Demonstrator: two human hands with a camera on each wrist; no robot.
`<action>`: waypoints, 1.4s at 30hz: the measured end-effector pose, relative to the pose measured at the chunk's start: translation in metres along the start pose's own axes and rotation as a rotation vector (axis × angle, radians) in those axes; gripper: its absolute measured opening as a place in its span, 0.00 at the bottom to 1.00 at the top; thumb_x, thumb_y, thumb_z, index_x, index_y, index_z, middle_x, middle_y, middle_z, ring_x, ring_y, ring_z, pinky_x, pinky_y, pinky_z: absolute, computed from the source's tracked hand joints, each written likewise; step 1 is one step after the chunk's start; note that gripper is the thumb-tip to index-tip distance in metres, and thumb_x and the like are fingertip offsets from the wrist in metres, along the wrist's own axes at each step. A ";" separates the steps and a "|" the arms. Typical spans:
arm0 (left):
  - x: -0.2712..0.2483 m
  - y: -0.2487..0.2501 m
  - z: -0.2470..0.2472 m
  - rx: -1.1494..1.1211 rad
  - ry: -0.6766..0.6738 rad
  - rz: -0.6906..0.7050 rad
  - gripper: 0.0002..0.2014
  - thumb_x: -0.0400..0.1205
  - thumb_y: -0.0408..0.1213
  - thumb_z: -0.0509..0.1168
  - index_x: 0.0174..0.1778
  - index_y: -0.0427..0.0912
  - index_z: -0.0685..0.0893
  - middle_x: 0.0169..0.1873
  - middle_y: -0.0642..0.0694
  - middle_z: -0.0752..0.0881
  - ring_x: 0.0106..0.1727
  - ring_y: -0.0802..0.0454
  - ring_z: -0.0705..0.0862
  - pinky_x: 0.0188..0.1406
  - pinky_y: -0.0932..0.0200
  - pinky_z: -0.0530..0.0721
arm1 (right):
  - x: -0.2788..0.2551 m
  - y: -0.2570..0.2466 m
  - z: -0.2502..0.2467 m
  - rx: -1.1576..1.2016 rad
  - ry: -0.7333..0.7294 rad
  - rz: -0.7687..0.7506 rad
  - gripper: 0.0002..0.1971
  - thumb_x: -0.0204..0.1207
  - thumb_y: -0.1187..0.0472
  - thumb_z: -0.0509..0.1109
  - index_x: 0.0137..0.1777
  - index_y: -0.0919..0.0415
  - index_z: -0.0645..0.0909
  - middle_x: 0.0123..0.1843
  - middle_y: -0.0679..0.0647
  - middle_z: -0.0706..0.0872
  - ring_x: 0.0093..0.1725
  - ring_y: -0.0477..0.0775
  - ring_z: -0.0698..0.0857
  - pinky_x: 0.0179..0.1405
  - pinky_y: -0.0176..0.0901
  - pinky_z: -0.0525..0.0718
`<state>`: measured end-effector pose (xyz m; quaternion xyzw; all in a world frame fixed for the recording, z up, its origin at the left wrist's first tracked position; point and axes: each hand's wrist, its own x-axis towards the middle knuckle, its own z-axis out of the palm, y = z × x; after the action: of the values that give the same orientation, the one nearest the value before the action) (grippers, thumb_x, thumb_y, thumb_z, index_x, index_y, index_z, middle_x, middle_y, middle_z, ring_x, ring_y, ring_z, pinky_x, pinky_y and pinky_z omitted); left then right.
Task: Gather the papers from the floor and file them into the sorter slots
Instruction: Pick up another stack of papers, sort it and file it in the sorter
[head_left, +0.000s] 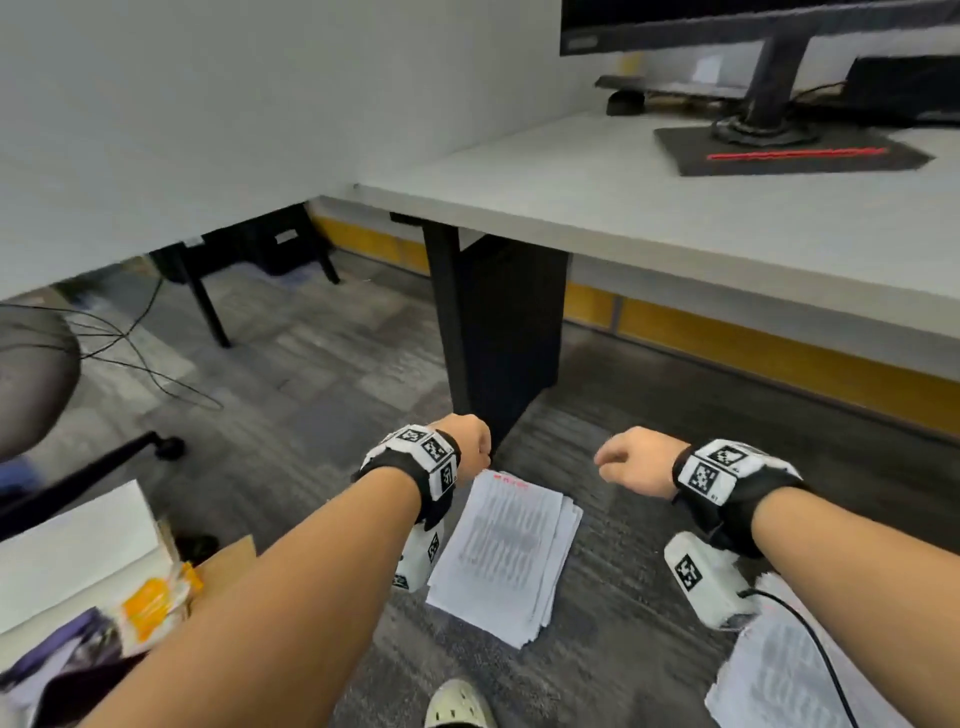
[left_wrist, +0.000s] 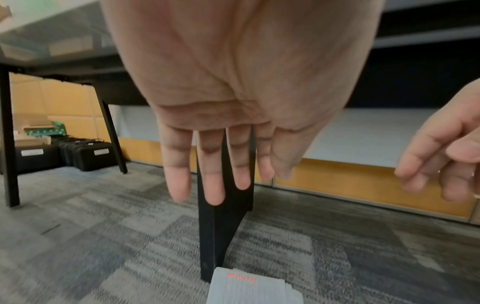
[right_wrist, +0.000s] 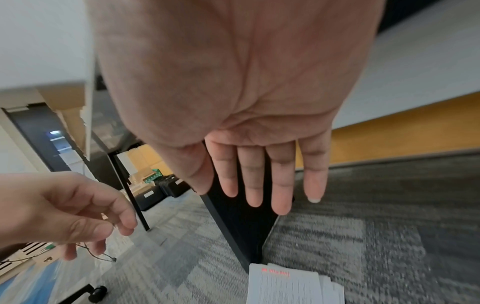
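Observation:
A fanned stack of printed white papers (head_left: 506, 551) with a red heading lies on the grey carpet at the foot of a black desk leg. My left hand (head_left: 470, 441) hovers over the stack's far left corner, fingers straight and empty (left_wrist: 213, 181). About a hand's width to the right, my right hand (head_left: 631, 460) hangs above the carpet, also empty, with straight fingers (right_wrist: 267, 185). Both wrist views catch the stack's top edge (left_wrist: 249, 288) (right_wrist: 288, 288) below the fingers. Another printed sheet (head_left: 769, 675) lies at the lower right under my right forearm.
The black desk leg (head_left: 493, 332) stands just beyond the stack, under a white desk (head_left: 675, 218) holding a monitor stand (head_left: 769, 104). A chair base (head_left: 78, 478) and a cardboard box of odds and ends (head_left: 130, 597) sit left. Loose cables (head_left: 130, 353) trail on the carpet.

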<state>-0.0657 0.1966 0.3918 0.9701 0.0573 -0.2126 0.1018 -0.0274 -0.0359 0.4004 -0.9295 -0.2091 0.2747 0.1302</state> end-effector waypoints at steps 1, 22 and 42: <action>0.015 -0.012 0.010 -0.002 -0.028 -0.006 0.08 0.82 0.39 0.61 0.50 0.45 0.85 0.48 0.43 0.86 0.53 0.40 0.86 0.50 0.53 0.84 | 0.021 -0.001 0.012 0.005 -0.022 0.007 0.16 0.82 0.56 0.63 0.65 0.58 0.83 0.70 0.51 0.81 0.67 0.53 0.80 0.68 0.46 0.77; 0.232 -0.114 0.281 -0.179 -0.303 -0.228 0.22 0.86 0.49 0.57 0.74 0.42 0.72 0.69 0.41 0.78 0.67 0.40 0.79 0.65 0.49 0.79 | 0.292 0.088 0.279 0.571 -0.189 0.453 0.43 0.76 0.44 0.70 0.84 0.61 0.53 0.83 0.59 0.61 0.80 0.59 0.65 0.77 0.49 0.67; 0.270 -0.137 0.360 -0.272 -0.246 -0.536 0.41 0.72 0.61 0.70 0.75 0.41 0.66 0.71 0.40 0.72 0.73 0.36 0.70 0.71 0.42 0.72 | 0.334 0.134 0.386 0.960 0.121 0.800 0.55 0.36 0.35 0.82 0.64 0.65 0.76 0.58 0.61 0.87 0.57 0.62 0.87 0.60 0.61 0.84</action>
<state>0.0130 0.2686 -0.0666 0.8650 0.3259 -0.3380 0.1772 0.0512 0.0495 -0.1147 -0.7875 0.3093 0.3123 0.4320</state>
